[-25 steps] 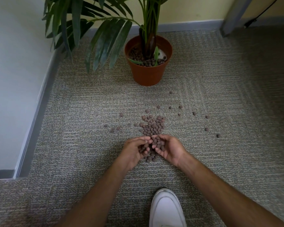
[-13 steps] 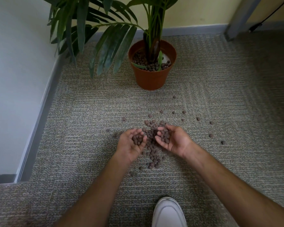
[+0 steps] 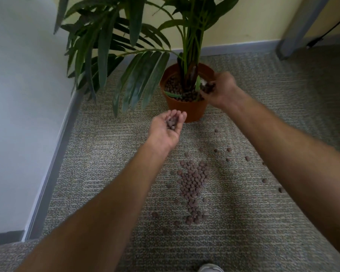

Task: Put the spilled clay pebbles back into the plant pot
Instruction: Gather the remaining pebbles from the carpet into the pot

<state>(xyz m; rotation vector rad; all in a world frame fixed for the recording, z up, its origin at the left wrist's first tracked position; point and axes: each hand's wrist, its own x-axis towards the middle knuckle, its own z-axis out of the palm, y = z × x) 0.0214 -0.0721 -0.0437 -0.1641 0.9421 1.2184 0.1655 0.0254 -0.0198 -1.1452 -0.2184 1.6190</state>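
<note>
- Right hand is over the rim of the terracotta plant pot, fingers curled round a clutch of clay pebbles, placed so they drop inside.
- Left hand waits just short of the pot, palm up and cupped to keep its own pebbles from rolling off.
- Spilled clay pebbles mostly lie heaped on the carpet, strays scattered rightward.
- Judgement: task is at an early stage.
</note>
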